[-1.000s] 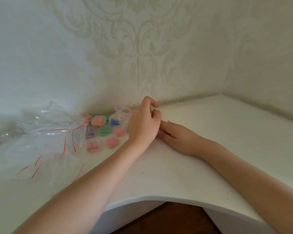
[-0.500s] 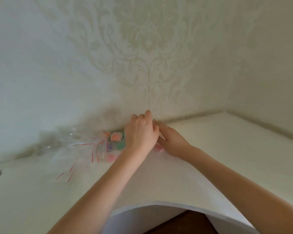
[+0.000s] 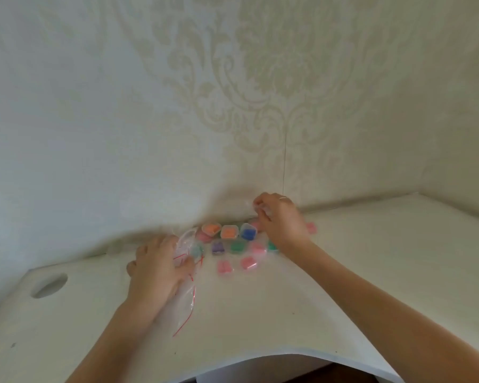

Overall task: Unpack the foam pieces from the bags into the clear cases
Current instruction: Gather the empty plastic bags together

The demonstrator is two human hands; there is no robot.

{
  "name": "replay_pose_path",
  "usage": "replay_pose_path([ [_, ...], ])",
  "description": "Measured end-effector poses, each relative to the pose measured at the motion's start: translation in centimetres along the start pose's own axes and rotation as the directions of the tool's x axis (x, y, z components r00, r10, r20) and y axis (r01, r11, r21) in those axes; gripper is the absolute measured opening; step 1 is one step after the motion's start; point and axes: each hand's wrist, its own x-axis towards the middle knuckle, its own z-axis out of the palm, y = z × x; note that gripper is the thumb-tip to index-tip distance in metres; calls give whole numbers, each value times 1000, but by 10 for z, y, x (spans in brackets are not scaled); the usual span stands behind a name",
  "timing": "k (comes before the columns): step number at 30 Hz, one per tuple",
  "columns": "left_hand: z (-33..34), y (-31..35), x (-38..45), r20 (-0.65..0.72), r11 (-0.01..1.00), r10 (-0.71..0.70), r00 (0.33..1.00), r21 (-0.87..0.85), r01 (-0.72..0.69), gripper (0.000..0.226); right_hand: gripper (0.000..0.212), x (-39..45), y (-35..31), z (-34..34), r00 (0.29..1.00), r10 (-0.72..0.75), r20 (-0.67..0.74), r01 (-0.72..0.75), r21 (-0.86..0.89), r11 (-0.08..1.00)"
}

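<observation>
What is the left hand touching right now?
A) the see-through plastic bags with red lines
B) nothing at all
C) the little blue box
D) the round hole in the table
A: the left hand rests on the clear plastic bags with red lines, while the blue box sits farther right, next to the right hand, and the hole lies off to the left.

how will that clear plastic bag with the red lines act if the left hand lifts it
Probably floppy: the clear bag lies crumpled and creased under the left hand on the white desk. Likely very light, since it looks thin and see-through. It may slide easily on the smooth surface, so pinching it seems safer than pushing it.
</observation>
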Motion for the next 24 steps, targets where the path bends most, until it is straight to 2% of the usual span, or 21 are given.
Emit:
replay_pose_path([
  [2, 0, -5, -1, -95, 990, 38, 995, -132, -50, 38, 18, -6, -19, -5, 996, 17, -91, -4, 147, 989],
  [5, -7, -8, 0, -209, 871, 56, 976, -468, -150, 35, 26, -27, -52, 3, 997, -82, 1, 79, 264, 961],
  [7, -8, -15, 7, -254, 762, -53, 966, -635, -125, 32, 34, -44, -73, 16, 982, -161, 98, 126, 293, 948],
  [10, -4, -24, 14, -302, 694, -214, 929, -716, -73, 13, 38, -62, -95, 36, 968, -174, 181, 105, 336, 936],
  [14, -10, -25, 16, -248, 529, -400, 883, -848, 2, 6, 42, -79, -105, 59, 938, -193, 288, 93, 326, 941],
  [17, -16, -24, 20, -129, 337, -514, 848, -940, 61, 22, 42, -80, -105, 62, 934, -155, 321, 65, 274, 959],
  [18, -18, -24, 20, -98, 265, -537, 838, -963, 57, 24, 42, -78, -107, 62, 937, -149, 316, 65, 261, 963],
  [19, -21, -24, 19, -73, 234, -547, 834, -970, 69, 21, 42, -75, -108, 62, 940, -149, 308, 76, 237, 969],
  [20, -20, -25, 19, -80, 263, -526, 847, -962, 72, 18, 43, -71, -109, 62, 942, -153, 298, 96, 197, 976],
  [21, -22, -22, 14, -105, 355, -476, 873, -931, 82, 16, 43, -67, -108, 62, 944, -149, 293, 110, 146, 983],
  [23, -22, -15, 5, -144, 585, -278, 950, -810, 48, 6, 42, -61, -105, 63, 950, -100, 296, 87, 59, 994],
  [24, -21, -12, 3, -140, 722, -180, 974, -691, 34, 13, 41, -60, -102, 63, 952, -79, 296, 73, 30, 997],
])
